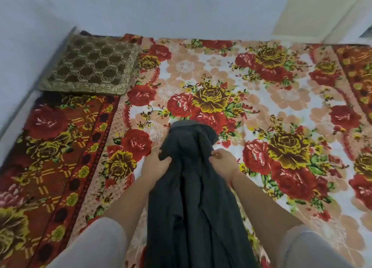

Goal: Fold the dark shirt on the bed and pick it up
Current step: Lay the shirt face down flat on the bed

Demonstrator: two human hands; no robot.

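The dark shirt (187,187) is bunched into a long narrow shape that runs from the bottom of the view up to the middle of the bed. Its far end droops over onto the floral bedspread (261,98). My left hand (156,163) grips the shirt's left side, fingers curled into the cloth. My right hand (222,159) pinches the cloth on the right side at about the same height. Both forearms reach in from below, with light sleeves pushed up.
A brown and gold patterned cushion (90,66) lies at the far left corner of the bed. Pale walls run along the left and back sides of the bed. The bedspread stretches out flat to the right and behind the shirt.
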